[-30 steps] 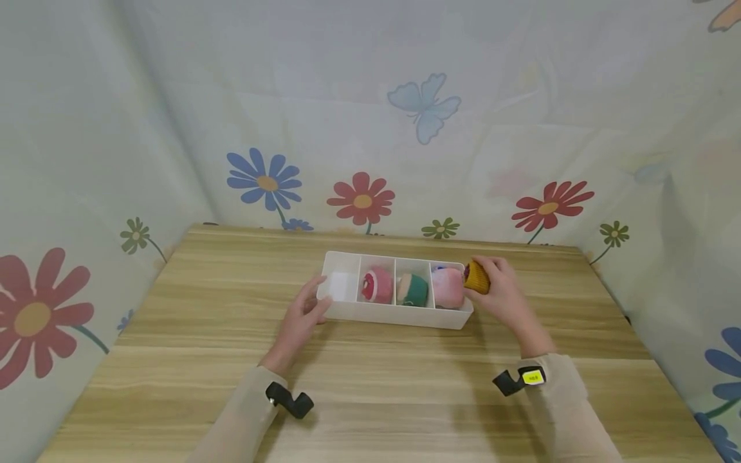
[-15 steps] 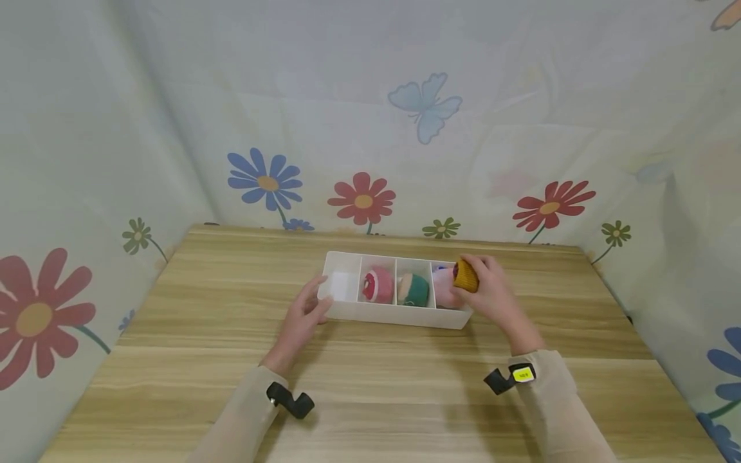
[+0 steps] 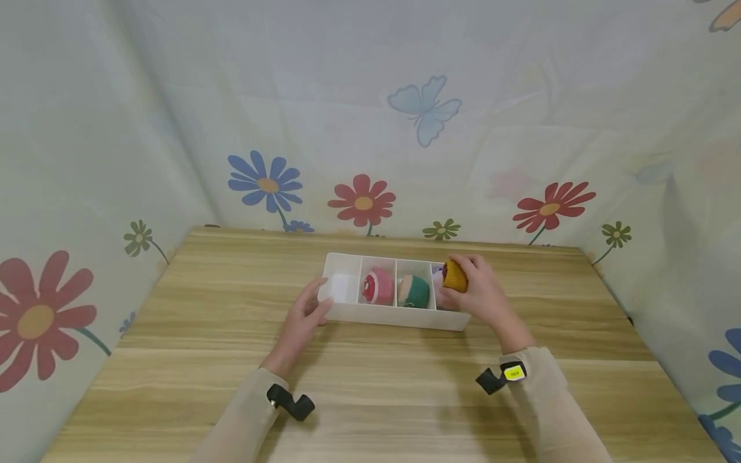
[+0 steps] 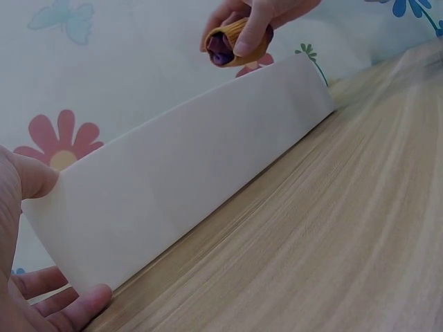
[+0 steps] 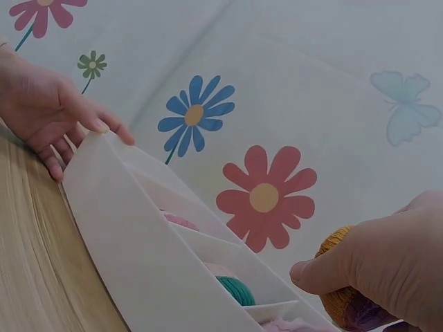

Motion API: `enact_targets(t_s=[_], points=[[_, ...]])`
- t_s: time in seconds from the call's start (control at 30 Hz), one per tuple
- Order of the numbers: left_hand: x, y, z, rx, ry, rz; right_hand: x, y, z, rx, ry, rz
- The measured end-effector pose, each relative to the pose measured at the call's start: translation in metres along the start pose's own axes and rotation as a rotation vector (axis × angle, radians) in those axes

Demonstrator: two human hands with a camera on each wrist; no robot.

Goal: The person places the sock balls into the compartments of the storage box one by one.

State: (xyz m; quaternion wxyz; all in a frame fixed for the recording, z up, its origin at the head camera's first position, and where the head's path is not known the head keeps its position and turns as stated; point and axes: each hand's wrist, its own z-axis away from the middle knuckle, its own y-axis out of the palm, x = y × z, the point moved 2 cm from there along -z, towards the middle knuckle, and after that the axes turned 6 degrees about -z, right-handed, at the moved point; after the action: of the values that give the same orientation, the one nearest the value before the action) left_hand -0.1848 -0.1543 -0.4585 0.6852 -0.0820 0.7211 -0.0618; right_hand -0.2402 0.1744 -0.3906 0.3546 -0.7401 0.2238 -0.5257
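My right hand (image 3: 485, 294) pinches a mustard ribbed rolled sock (image 3: 455, 275), whose purple inside shows at one end in the left wrist view. It is held above the right end of a white divided box (image 3: 393, 314). My left hand (image 3: 302, 313) grips the box's left end, thumb at the rim and fingers low on the end wall. A pink rolled sock (image 3: 379, 286) and a green rolled sock (image 3: 415, 292) lie in the two middle compartments. The pink-lilac rolled sock (image 3: 440, 297) in the rightmost compartment is partly hidden behind the right hand and mustard sock.
The leftmost compartment (image 3: 343, 286) shows its bare white floor. Under the box is a wood-grain table (image 3: 370, 386), its far edge close behind. A flower-printed cloth (image 3: 324, 116) hangs along the back and both sides.
My right hand has carried the mustard rolled sock leftward, from beside the box's right end to over the rightmost compartment. The left hand and the box have stayed put.
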Motion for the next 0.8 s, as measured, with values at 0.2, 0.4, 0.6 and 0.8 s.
enact_targets(t_s=[0.2,0.4,0.6,0.8], points=[[0.019,0.0,-0.007,-0.016,-0.003,-0.001,0.004,0.005,-0.002,-0.007,-0.028,-0.005],[0.029,0.002,-0.01,-0.019,0.01,-0.009,0.007,0.01,-0.004,-0.009,-0.054,-0.007],[0.025,0.001,-0.009,-0.012,-0.004,0.012,0.009,0.018,-0.007,-0.014,-0.094,0.014],[-0.002,0.0,0.001,0.012,-0.023,0.016,0.013,0.025,-0.009,0.002,-0.089,0.012]])
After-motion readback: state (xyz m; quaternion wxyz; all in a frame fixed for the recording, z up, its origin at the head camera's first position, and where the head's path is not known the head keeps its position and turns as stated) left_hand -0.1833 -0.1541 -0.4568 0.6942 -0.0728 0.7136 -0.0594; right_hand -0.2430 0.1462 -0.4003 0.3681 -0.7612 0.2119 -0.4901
